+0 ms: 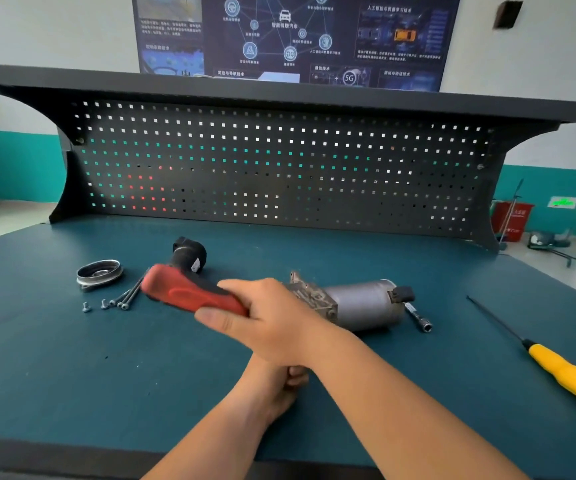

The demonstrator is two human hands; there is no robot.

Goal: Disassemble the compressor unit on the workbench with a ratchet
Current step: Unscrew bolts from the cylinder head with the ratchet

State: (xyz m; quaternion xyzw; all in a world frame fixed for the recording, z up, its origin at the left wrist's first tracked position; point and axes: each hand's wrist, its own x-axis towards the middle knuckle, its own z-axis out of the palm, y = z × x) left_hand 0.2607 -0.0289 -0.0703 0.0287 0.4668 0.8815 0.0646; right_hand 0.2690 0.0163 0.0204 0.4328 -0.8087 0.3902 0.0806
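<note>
bench point(71, 358): teal covering, matt
pegboard point(279, 161): dark painted metal, matt
ratchet point(189, 296): red-and-black plastic handle, smooth
compressor unit point(362, 303): dull grey metal; bracket end rough, tarnished
round cap point(99, 273): bright, glossy metal
bolts point(128, 296): metal
screwdriver point(563, 372): glossy yellow plastic handle, black shaft
extension bar point(418, 318): shiny chromed metal

Bench count, loose parts and tools.
One red-and-black ratchet point(189, 296), one grey cylindrical compressor body point(362, 303), one round metal cover point(99, 273), one black plastic housing point(189, 254), one chrome extension bar point(418, 318), one yellow-handled screwdriver point(563, 372), two short screws point(86, 307), about three long bolts point(130, 296).
</note>
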